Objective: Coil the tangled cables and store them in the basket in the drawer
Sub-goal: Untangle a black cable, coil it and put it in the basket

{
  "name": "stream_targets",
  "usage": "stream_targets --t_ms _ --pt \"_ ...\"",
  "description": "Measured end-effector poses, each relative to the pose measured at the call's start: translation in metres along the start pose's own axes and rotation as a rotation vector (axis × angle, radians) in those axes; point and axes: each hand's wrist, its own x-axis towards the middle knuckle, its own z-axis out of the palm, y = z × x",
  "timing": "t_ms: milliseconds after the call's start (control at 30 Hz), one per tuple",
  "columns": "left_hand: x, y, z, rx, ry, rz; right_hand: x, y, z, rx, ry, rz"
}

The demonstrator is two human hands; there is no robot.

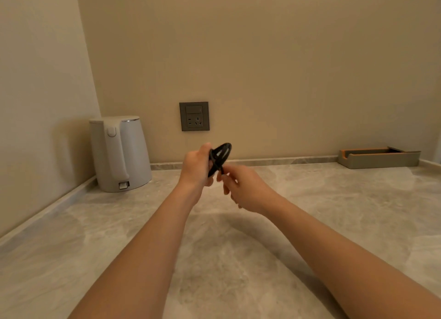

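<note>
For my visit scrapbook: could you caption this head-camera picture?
Above a counter, the left hand grips a coiled black cable while the right hand pinches its end.

Head view, forward-down, countertop (238, 259) close

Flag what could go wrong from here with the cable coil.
The black cable coil is held together only by the left hand; a looser grip could let its loops spring open. The right hand pinches the free end by the coil; a slip may undo the last wrap. No basket or drawer shows, so the unsecured coil may need carrying.
</note>
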Motion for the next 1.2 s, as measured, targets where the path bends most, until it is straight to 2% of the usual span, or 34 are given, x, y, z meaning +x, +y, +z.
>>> stream_targets --t_ms 67,133,267,367,433,500,700,867,933,1033,1200 --pt "0.0 0.001 -0.002 -0.005 0.115 -0.04 -0.004 -0.007 0.006 -0.236 -0.036 -0.008" --pt "0.002 0.0 -0.006 0.048 0.195 -0.038 -0.008 -0.017 0.007 -0.362 -0.01 -0.052" --pt "0.007 -0.008 -0.012 0.33 0.293 0.148 -0.012 -0.027 0.0 -0.536 0.044 -0.183" --pt "0.006 -0.011 -0.012 0.442 0.323 0.261 -0.012 -0.032 -0.01 -0.593 0.084 -0.268" --pt "0.004 -0.011 -0.009 0.473 0.306 0.303 -0.014 -0.034 -0.015 -0.532 0.126 -0.329" --pt "0.002 -0.01 -0.006 0.481 0.256 0.311 -0.013 -0.031 -0.019 -0.348 0.166 -0.321" --pt "-0.003 -0.007 0.003 0.195 0.095 0.25 -0.006 -0.011 -0.025 0.235 0.3 -0.068" --pt "-0.01 -0.005 0.013 0.165 0.029 0.221 -0.003 -0.006 -0.024 0.539 0.405 0.115" --pt "-0.013 -0.005 0.016 0.173 0.019 0.217 -0.001 -0.002 -0.025 0.535 0.452 0.138" --pt "-0.015 -0.007 0.02 0.202 0.012 0.194 0.002 0.004 -0.024 0.237 0.539 0.071" --pt "-0.016 -0.011 0.024 0.239 0.013 0.111 0.003 0.008 -0.018 -0.035 0.51 -0.02"
